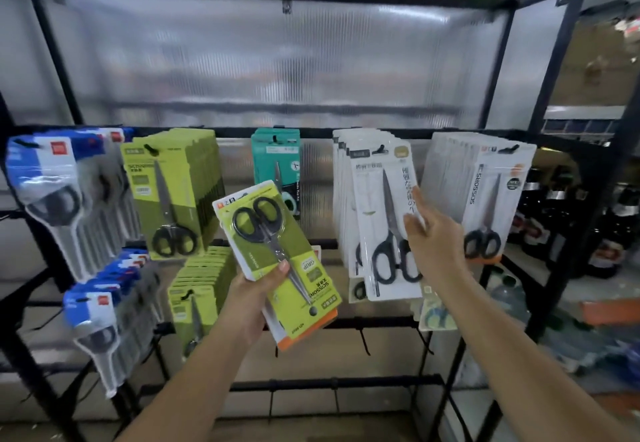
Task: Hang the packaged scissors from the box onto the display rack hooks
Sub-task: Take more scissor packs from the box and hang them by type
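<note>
My left hand (258, 294) grips a small stack of packaged scissors (273, 254), held upside down; the top pack is lime green with black-handled scissors, and an orange-edged pack shows under it. My right hand (427, 237) reaches toward the white packs (384, 219) hanging on the black display rack (311, 131), fingers straight and touching the front white pack. Other hooks carry green packs (173, 192), a teal pack (277, 161), blue packs (52, 192) and white-and-orange packs (485, 192). The box is not in view.
A lower rack bar (332, 381) has bare black hooks below my hands. More green packs (197, 299) and blue packs (100, 323) hang on the lower left. Dark bottles (561, 219) stand on shelves to the right, behind the rack's side frame.
</note>
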Available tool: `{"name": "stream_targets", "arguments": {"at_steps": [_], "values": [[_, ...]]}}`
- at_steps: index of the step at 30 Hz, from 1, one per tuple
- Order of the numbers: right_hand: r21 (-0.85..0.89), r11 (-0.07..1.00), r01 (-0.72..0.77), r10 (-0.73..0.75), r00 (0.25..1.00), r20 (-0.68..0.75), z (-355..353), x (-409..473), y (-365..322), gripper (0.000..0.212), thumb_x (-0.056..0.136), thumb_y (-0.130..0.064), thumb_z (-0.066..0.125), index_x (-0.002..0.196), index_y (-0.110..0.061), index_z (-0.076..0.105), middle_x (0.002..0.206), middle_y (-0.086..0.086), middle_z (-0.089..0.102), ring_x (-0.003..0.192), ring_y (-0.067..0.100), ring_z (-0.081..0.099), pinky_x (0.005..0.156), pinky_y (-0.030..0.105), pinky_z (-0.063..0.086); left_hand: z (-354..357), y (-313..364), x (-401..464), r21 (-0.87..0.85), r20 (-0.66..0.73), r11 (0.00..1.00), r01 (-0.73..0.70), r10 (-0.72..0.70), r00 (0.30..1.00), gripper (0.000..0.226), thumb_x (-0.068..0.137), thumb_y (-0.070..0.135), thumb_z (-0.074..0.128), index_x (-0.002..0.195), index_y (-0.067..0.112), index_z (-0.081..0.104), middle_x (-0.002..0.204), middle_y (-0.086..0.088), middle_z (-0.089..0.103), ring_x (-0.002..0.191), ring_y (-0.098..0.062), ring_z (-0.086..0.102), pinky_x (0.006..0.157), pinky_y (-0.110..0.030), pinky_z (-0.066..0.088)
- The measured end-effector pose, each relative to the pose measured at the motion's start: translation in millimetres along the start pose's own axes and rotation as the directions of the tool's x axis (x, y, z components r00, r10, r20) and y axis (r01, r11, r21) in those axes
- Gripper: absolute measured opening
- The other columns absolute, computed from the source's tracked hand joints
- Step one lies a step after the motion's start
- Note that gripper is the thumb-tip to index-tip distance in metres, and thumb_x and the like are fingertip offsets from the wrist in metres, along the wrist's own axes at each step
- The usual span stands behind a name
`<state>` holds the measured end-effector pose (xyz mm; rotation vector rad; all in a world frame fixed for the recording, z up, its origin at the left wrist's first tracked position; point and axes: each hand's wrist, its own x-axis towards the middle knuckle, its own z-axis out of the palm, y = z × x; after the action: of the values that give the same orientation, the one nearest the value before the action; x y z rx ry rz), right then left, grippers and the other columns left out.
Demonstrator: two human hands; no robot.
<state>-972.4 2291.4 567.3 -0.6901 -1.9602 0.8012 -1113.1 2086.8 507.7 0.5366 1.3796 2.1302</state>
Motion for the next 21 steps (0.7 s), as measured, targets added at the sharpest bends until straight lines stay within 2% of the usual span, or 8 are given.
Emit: {"name": "stream_targets", "arguments": {"at_steps": [2, 4, 6, 9, 11, 13, 17, 21], "values": [[-0.018, 1.0, -0.025, 0.025, 1.0, 0.009, 4.0, -1.1, 0.1, 0.053, 0.096, -0.016, 0.048, 0.142, -0.035, 0.031, 0.124, 0.008, 0.057, 0.079, 0.019, 0.064, 0.068, 0.014, 0.051, 0.1, 3.5, 1.0, 0.005, -0.007, 1.0, -0.008, 0.008, 1.0, 0.042, 0.072, 0.018, 0.069, 0.113, 0.012, 0.063, 0.107, -0.008, 0.072, 0.095, -0.027, 0.07, 0.069, -0.038, 0.056], [-0.097, 0.994, -0.041, 0.042, 0.999, 0.012, 10.1, -7.2, 3.8, 0.059, 0.093, -0.008, 0.05, 0.144, -0.03, 0.031, 0.134, 0.01, 0.046, 0.105, 0.021, 0.055, 0.092, 0.022, 0.042, 1.1, 5.4, 1.4, 0.01, -0.028, 1.0, -0.013, 0.013, 1.0, 0.037, 0.07, 0.018, 0.07, 0.106, 0.013, 0.065, 0.103, -0.008, 0.073, 0.091, -0.026, 0.071, 0.067, -0.036, 0.056], [-0.057, 0.998, -0.003, 0.0, 0.999, -0.053, 17.7, -20.3, 7.2, 0.055, 0.088, 0.0, 0.054, 0.139, -0.019, 0.043, 0.135, 0.011, 0.038, 0.111, 0.02, 0.045, 0.103, 0.031, 0.038, 2.5, 5.5, 1.7, 0.008, -0.047, 1.0, -0.015, 0.016, 0.999, 0.035, 0.067, 0.016, 0.071, 0.102, 0.011, 0.067, 0.1, -0.009, 0.074, 0.09, -0.027, 0.071, 0.072, -0.038, 0.055], [0.198, 0.979, 0.05, -0.053, 0.999, 0.009, 31.1, -47.1, -1.7, 0.031, 0.085, -0.01, 0.064, 0.106, -0.032, 0.059, 0.117, -0.001, 0.05, 0.104, 0.013, 0.053, 0.087, 0.018, 0.043, 8.6, 4.5, 0.8, 0.004, -0.059, 1.0, -0.018, 0.019, 0.998, 0.039, 0.064, 0.015, 0.072, 0.102, 0.008, 0.067, 0.099, -0.009, 0.074, 0.089, -0.026, 0.071, 0.074, -0.037, 0.055], [0.282, 0.951, -0.125, 0.018, 0.934, 0.356, 42.6, -61.2, -14.8, 0.031, 0.079, -0.028, 0.072, 0.096, -0.042, 0.05, 0.105, -0.012, 0.056, 0.094, 0.001, 0.054, 0.076, 0.018, 0.045, 12.5, 2.6, -0.2, -0.014, -0.072, 0.999, -0.034, 0.032, 0.997, 0.038, 0.063, 0.014, 0.072, 0.1, 0.007, 0.067, 0.095, -0.009, 0.074, 0.085, -0.025, 0.072, 0.066, -0.034, 0.057], [0.242, 0.921, -0.306, 0.105, 0.791, 0.602, 54.8, -68.5, -20.1, 0.034, 0.074, -0.027, 0.077, 0.093, -0.035, 0.051, 0.097, -0.012, 0.061, 0.086, 0.005, 0.059, 0.068, 0.024, 0.048, 13.7, 1.4, -1.8, -0.064, -0.094, 0.996, -0.055, 0.049, 0.994, 0.041, 0.064, 0.015, 0.073, 0.103, 0.006, 0.067, 0.097, -0.012, 0.074, 0.086, -0.028, 0.071, 0.065, -0.036, 0.058], [0.36, 0.825, -0.435, 0.146, 0.78, 0.609, 67.3, -71.8, -18.3, 0.016, 0.08, -0.003, 0.068, 0.09, -0.014, 0.064, 0.076, -0.003, 0.071, 0.066, 0.011, 0.066, 0.05, 0.021, 0.049, 2.4, 5.1, -4.3, -0.146, -0.137, 0.986, -0.079, 0.059, 0.989, 0.039, 0.07, 0.03, 0.066, 0.103, 0.01, 0.066, 0.1, -0.009, 0.074, 0.091, -0.025, 0.071, 0.068, -0.036, 0.058], [0.515, 0.67, -0.535, 0.212, 0.803, 0.557, 79.1, -77.6, -15.8, 0.021, 0.083, 0.007, 0.06, 0.079, -0.013, 0.065, 0.062, -0.001, 0.068, 0.056, 0.011, 0.066, 0.047, 0.023, 0.051, -22.0, 7.7, -10.4, -0.157, -0.191, 0.983, -0.095, 0.064, 0.979, 0.053, 0.074, 0.041, 0.058, 0.117, 0.01, 0.061, 0.109, -0.007, 0.071, 0.103, -0.024, 0.067, 0.08, -0.04, 0.052]]}}
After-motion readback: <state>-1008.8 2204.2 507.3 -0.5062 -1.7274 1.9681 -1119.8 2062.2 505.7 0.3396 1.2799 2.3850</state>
